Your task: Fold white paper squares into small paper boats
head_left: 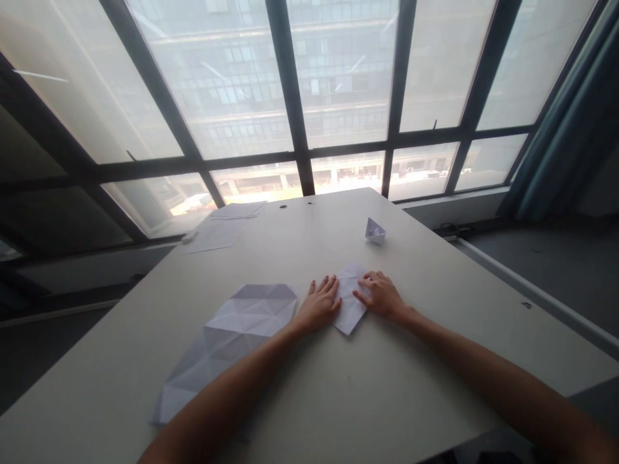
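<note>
A small folded piece of white paper (349,309) lies on the white table between my hands. My left hand (318,305) rests flat on its left edge with the fingers stretched out. On the paper's right side lies my right hand (380,295), its fingers bent and apart, their tips touching the paper. Left of my left hand is a larger creased white sheet (236,322), partly hidden under my left forearm. Beyond my right hand stands a small folded paper boat shape (375,232).
Several flat white sheets (222,227) lie at the table's far left, beside a small pale object too blurred to name. The white table (309,399) reaches toward tall windows with dark frames (290,84). A blue curtain (556,142) hangs at the right.
</note>
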### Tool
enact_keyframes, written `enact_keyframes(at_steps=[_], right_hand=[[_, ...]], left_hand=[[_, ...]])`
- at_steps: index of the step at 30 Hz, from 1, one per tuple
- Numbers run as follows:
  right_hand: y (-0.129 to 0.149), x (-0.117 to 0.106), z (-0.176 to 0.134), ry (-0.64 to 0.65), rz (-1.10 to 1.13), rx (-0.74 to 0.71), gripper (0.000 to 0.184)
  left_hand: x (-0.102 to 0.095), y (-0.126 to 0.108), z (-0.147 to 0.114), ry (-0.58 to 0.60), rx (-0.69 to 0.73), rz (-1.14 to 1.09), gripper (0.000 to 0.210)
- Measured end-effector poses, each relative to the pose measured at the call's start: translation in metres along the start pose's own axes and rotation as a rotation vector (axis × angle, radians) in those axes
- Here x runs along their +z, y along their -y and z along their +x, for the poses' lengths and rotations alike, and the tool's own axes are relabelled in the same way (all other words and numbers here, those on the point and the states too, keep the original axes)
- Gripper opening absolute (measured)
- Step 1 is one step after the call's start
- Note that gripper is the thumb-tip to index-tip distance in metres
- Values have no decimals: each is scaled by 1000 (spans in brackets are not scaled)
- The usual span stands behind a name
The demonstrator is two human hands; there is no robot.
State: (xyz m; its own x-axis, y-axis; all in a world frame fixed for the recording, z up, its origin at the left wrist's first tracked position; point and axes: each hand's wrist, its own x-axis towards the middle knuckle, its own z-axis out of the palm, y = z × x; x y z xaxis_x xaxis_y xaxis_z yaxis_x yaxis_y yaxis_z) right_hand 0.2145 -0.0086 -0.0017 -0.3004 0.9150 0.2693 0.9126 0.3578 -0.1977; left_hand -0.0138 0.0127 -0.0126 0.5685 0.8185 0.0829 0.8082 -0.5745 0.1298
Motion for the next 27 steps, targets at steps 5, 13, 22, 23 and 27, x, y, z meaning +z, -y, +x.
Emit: enact_keyframes(at_steps=[5,13,22,23,27], right_hand=[[2,9,2,167,83,-74,91],[-34,-11,10,343,279,-288,91],[-21,-6,4,283,200,-258,81],[-17,-5,3,277,174,-246,80],[-6,-8,2,256,69,-214,76]], left_hand=[[-1,2,1,-60,-42,-32,52],[-15,12,-1,-127,157,-163,49],[-17,8,-2,89,244,-44,71],[-16,8,-2,89,234,-37,72],[-10,11,-1,91,164,-28,69]])
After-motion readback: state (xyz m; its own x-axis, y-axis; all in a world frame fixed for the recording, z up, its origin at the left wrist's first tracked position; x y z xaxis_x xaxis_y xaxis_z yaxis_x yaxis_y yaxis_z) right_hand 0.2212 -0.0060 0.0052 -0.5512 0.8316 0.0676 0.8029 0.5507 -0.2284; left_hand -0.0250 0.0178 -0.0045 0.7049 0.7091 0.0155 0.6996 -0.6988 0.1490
